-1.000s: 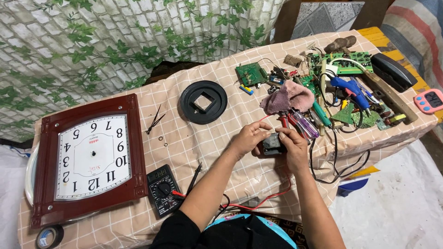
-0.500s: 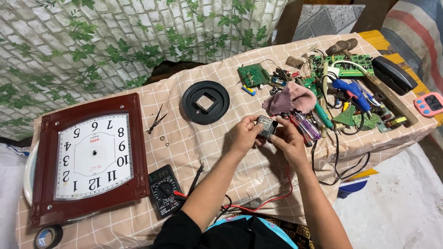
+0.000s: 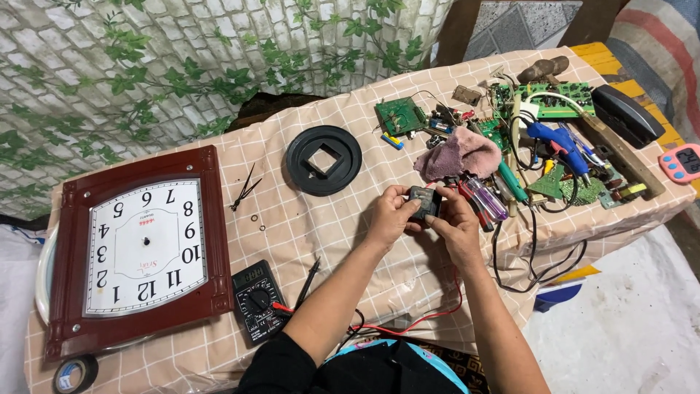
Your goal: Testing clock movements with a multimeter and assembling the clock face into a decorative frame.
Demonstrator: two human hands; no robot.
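Both the left hand [image 3: 390, 217] and right hand [image 3: 453, 225] grip a small black boxy module [image 3: 421, 202] with clenched fingers, its long axis running sideways, just right of the black ring plate [image 3: 323, 160].

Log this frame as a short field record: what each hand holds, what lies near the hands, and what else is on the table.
left hand: left hand grips the small black box from its left side
right hand: right hand grips the same box from the right
box position: lifted off the checked tablecloth
near hands: screwdrivers, pink cloth
table left: wall clock face up, no pointers on it
table middle: black round cover, multimeter
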